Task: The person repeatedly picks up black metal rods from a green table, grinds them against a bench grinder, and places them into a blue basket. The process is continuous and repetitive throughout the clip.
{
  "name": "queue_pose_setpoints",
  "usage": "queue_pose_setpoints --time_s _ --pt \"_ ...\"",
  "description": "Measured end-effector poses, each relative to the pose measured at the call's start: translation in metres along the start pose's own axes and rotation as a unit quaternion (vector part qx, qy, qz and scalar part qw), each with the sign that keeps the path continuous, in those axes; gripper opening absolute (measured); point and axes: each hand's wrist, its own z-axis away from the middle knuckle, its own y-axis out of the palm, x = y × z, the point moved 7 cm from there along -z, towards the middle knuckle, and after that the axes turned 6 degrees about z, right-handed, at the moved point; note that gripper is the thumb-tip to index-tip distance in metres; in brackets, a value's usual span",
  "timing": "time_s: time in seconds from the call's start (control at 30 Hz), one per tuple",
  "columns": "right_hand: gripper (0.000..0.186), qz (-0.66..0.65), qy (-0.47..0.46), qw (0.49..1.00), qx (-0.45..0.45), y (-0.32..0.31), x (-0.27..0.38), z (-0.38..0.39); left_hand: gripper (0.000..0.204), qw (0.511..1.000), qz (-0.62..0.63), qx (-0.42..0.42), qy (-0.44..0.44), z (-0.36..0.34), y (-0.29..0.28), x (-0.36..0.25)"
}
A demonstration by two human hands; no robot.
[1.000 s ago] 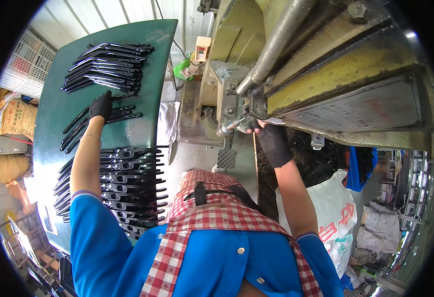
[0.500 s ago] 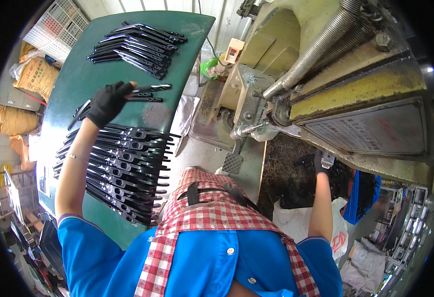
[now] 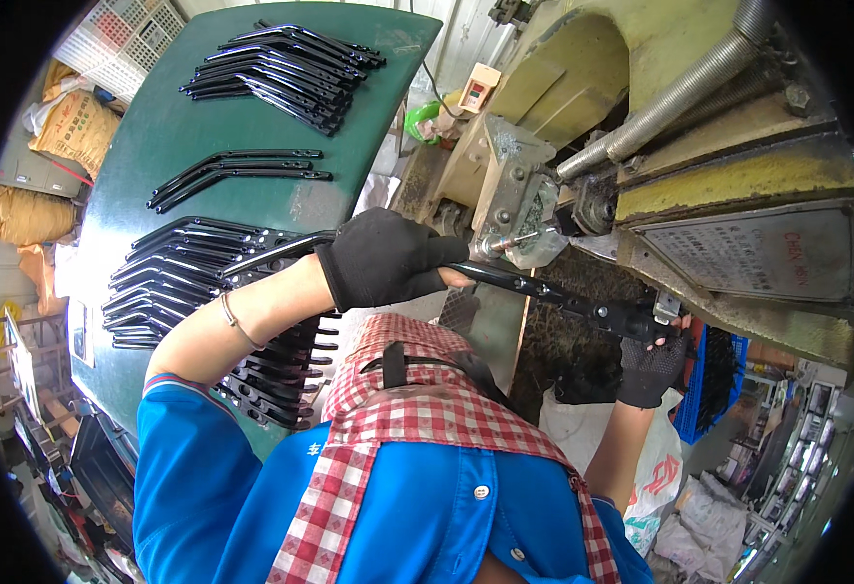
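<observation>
My gloved left hand [image 3: 388, 258] grips a long, bent black metal bar [image 3: 524, 284] that crosses in front of the machine. My gloved right hand [image 3: 651, 365] has its fingers curled at the bar's right end, close beside a small silver metal fitting [image 3: 665, 307] at the machine's lower edge. The olive-yellow machine [image 3: 733, 209] has a spring tube and a metal fixture [image 3: 505, 195] at its front. On the green table [image 3: 159, 136] to my left lie several similar black bars [image 3: 281, 68] in fanned groups, partly behind my left arm.
Under the machine are a dark, greasy board [image 3: 568, 355], a white sack [image 3: 563, 428] and a blue crate [image 3: 709, 384] of black parts. A foot pedal [image 3: 458, 307] shows below the bar. A small switch box [image 3: 478, 88], green bag [image 3: 425, 122] and stacked sacks [image 3: 76, 136] stand behind.
My left hand has picked a bar off the green table and moved it rightward across to the machine. My right hand dropped from the fixture and now meets the bar's right end.
</observation>
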Motion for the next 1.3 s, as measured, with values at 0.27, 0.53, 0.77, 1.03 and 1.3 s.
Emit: queue_pose_setpoints --time_s 0.27,0.53,0.77,1.03,1.3 --pt "0.035 0.043 0.017 0.995 0.089 -0.007 -0.035 0.008 0.031 0.999 -0.018 0.039 -0.024 0.009 0.005 0.008" --pt "0.050 0.809 -0.213 0.500 0.223 0.096 -0.044 0.036 0.031 0.992 -0.108 0.057 -0.032 0.015 0.000 0.023" --pt "0.047 0.830 -0.275 0.388 0.290 0.120 -0.063 0.025 0.033 0.983 -0.181 0.028 0.026 -0.005 -0.007 0.017" --pt "0.047 0.837 -0.299 0.343 0.304 0.129 -0.064 0.015 0.031 0.984 -0.172 0.023 0.025 -0.018 -0.001 0.026" --pt "0.050 0.807 -0.217 0.467 0.289 0.110 -0.061 -0.013 0.033 0.983 -0.181 0.026 0.028 -0.049 -0.007 0.032"
